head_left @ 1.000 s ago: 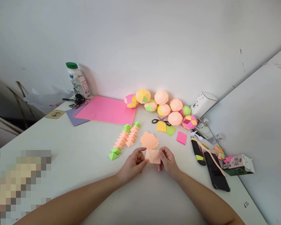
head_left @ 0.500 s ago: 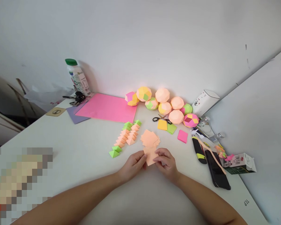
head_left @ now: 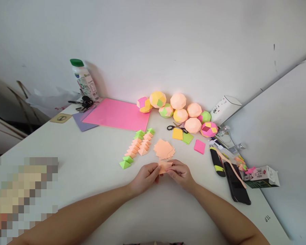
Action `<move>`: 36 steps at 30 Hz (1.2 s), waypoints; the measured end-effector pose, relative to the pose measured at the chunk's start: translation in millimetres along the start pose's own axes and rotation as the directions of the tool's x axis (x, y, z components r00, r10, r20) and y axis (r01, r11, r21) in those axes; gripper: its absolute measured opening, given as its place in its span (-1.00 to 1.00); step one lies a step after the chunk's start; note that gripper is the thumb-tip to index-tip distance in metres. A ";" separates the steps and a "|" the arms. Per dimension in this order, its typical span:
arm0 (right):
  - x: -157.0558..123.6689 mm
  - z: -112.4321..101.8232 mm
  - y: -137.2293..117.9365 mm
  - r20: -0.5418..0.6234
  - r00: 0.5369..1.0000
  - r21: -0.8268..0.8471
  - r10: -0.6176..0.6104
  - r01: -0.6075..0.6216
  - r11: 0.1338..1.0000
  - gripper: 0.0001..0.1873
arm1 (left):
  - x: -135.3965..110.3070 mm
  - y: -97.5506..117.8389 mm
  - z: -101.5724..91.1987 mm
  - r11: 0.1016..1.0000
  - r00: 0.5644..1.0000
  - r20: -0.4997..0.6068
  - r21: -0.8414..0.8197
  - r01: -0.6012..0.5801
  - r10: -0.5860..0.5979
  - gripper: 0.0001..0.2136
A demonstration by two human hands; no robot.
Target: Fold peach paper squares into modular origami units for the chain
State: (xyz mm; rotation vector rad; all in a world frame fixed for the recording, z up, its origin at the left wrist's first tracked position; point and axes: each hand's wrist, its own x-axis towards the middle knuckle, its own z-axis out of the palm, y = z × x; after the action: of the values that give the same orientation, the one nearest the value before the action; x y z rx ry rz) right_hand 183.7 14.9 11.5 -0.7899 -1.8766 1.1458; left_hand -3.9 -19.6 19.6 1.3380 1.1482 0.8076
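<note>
A small peach paper square (head_left: 164,166) is held between my two hands near the middle of the table, bent over so less of its face shows. My left hand (head_left: 148,174) pinches its left edge, and my right hand (head_left: 181,174) grips its right side with thumb and fingers. Just beyond lies a loose pile of peach paper squares (head_left: 164,148). To the left stand two rows of folded paper pieces (head_left: 134,146), peach in the middle with green at the ends.
Faceted paper balls (head_left: 178,101) sit along the wall, with scissors (head_left: 177,128) and yellow, green and pink sticky notes (head_left: 199,146) before them. A pink sheet (head_left: 117,114) and a bottle (head_left: 84,80) are left; a cutter (head_left: 217,161), phone (head_left: 236,183) and carton (head_left: 262,177) right.
The peach square, flat and facing me before, is now bent over and looks shorter. My fingers have shifted slightly on it. The whole view has shifted a little.
</note>
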 end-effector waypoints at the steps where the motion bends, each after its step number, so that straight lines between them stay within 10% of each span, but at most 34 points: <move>1: -0.3 0.4 0.2 -0.006 0.999 0.026 0.039 -0.039 0.999 -0.84 | -0.1 0.3 -0.2 1.000 1.000 -0.001 -0.002 0.001 -0.001 -0.62; 36: -4.1 11.2 -5.7 -0.123 0.949 0.191 0.292 -0.266 0.945 -0.89 | 1.6 -1.6 -2.1 0.980 0.997 0.078 -0.198 0.031 -0.016 -0.70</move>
State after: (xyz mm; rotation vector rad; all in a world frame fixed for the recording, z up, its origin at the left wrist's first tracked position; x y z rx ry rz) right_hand 175.4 4.5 12.2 -1.0372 -1.5516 1.3630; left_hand -5.7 -17.6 18.1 1.1765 0.9943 0.8252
